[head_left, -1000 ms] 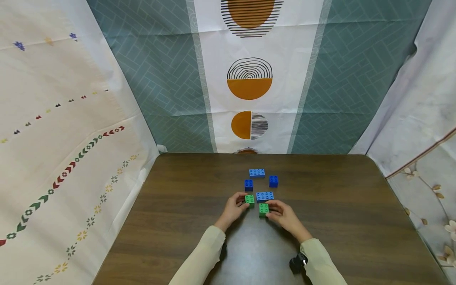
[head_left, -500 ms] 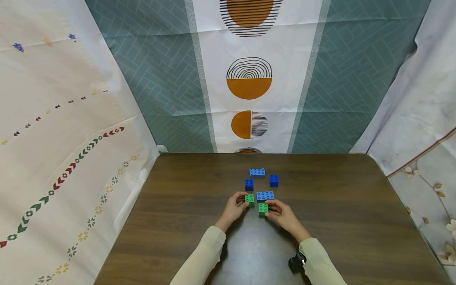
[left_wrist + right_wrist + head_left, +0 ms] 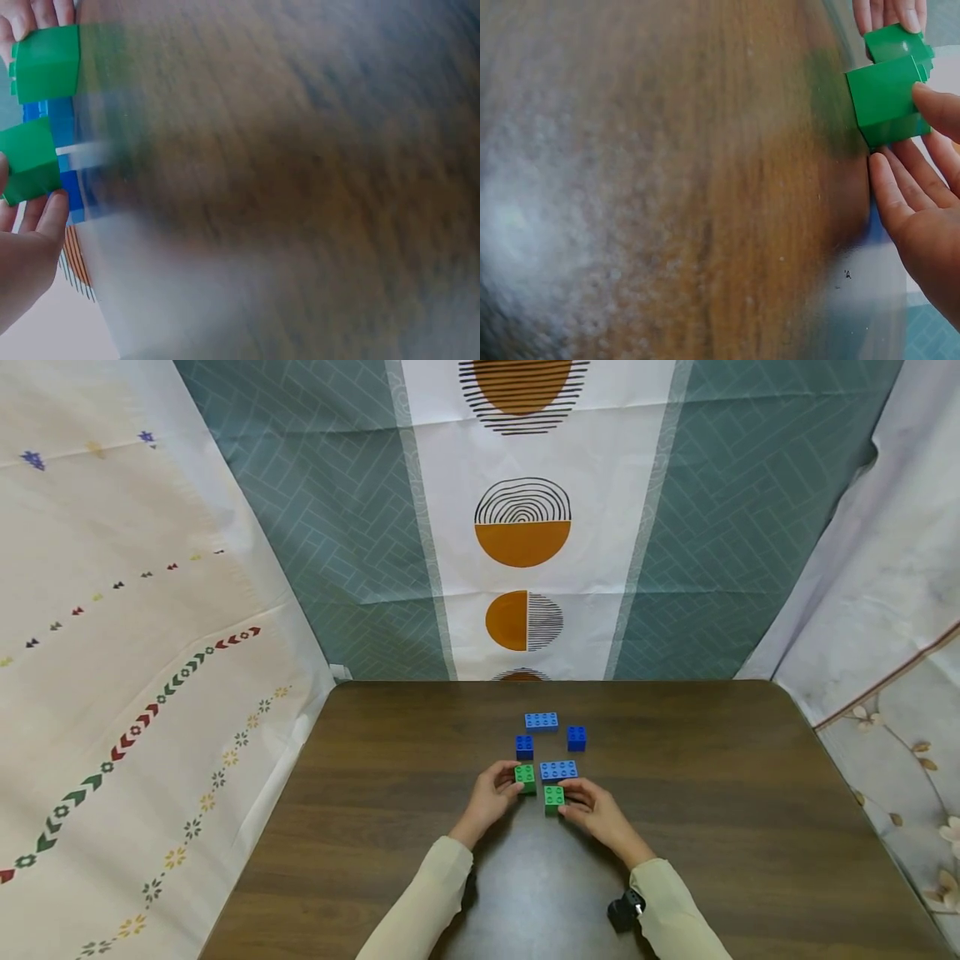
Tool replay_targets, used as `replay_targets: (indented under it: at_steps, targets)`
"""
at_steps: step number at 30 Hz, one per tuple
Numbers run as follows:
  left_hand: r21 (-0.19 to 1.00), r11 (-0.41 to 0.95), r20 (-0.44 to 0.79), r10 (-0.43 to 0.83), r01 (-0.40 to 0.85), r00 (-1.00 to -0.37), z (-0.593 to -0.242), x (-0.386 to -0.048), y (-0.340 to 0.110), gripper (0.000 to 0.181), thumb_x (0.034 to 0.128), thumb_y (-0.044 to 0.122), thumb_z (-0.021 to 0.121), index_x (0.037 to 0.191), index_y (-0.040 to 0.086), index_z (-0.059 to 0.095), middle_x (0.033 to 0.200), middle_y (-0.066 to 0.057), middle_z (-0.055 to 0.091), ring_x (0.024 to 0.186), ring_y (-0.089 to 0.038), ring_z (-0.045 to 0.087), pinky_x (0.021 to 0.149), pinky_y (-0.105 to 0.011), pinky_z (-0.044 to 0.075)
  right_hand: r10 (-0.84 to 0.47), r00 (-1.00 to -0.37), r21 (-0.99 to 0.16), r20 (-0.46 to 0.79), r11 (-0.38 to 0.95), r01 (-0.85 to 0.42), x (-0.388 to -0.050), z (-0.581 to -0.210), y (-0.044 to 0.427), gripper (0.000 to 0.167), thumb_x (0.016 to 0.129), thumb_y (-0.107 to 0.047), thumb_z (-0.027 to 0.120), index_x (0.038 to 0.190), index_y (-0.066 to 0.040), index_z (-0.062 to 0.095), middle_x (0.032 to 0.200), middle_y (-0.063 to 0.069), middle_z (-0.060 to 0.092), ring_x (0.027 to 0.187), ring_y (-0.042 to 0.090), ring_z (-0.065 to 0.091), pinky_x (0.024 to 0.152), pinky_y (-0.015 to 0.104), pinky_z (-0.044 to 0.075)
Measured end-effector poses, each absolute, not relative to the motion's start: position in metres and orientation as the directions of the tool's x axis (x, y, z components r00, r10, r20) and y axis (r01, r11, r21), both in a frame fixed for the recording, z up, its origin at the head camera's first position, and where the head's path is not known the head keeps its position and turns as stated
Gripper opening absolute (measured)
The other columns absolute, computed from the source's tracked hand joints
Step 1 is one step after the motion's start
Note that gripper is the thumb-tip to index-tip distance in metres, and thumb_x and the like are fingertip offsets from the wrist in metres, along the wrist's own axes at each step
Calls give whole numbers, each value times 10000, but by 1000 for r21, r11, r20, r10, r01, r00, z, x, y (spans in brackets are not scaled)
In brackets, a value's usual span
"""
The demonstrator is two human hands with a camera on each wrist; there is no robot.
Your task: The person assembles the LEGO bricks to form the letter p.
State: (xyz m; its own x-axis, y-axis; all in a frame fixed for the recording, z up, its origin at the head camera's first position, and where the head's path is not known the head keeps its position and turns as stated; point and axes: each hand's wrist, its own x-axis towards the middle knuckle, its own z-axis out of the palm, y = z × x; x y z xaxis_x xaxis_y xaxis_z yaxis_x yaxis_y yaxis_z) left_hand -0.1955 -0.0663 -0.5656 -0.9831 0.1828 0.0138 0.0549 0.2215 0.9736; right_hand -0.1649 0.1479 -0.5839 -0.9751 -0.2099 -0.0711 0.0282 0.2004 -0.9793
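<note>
In the head view, my left hand (image 3: 491, 800) pinches a green toy building brick (image 3: 524, 779) with studs on top, between thumb and fingers. To the right and slightly nearer, my right hand (image 3: 596, 814) pinches a second green brick (image 3: 554, 800) of the same size. A narrow gap separates the two. Just behind the right green brick lies a long light-blue brick (image 3: 558, 771). A small dark-blue brick (image 3: 524, 747) sits behind the left one. The left wrist view shows the left-hand green brick (image 3: 30, 161) close up, its left part covered by the thumb.
Farther back on the brown wooden table (image 3: 360, 827) are another long light-blue brick (image 3: 542, 722) and a second small dark-blue brick (image 3: 576, 738). A patterned curtain (image 3: 525, 527) hangs beyond the far edge. Pale cloths hang at both sides.
My right hand has shifted its green brick slightly left, toward the other green one. The left hand keeps its hold, almost still. The blue bricks stay in place.
</note>
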Motion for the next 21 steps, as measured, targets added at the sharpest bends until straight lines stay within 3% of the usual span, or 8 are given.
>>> replay_targets:
  at_steps: [6,12,17,21]
  targets:
    - [987,156,-1,191,29,-982,-568,-196,-69,328,894,12,658,1218,33,612,1207,-151,612,1143,-292,579,965,-311,496,-204,-977,-981,-67,192,27,-165,-585,148,384,870,13,681,1238,10,568,1286,208,551,1181,367,538,952,365,509]
    - [995,74,51,246,71,-968,-560,-192,-68,352,880,-15,666,1227,-11,608,1242,-185,601,1150,-320,580,950,-279,500,-223,-973,-983,-59,182,18,-165,-585,150,387,881,-7,677,1247,23,554,1284,217,548,1183,374,535,942,343,514]
    - [995,34,77,304,92,-950,-542,-183,-67,379,872,-52,661,1236,-102,570,1268,-240,580,1161,-359,569,954,-301,499,-238,-970,-985,-54,171,13,-164,-584,150,398,893,-7,662,1268,38,534,1294,234,537,1191,384,530,936,324,517]
    - [994,16,96,321,107,-942,-531,-176,-64,376,864,-62,665,1222,-129,568,1245,-262,586,1147,-388,569,972,-400,489,-251,-966,-985,-59,171,16,-161,-573,149,397,897,26,641,1271,73,517,1295,263,525,1196,416,515,930,338,521]
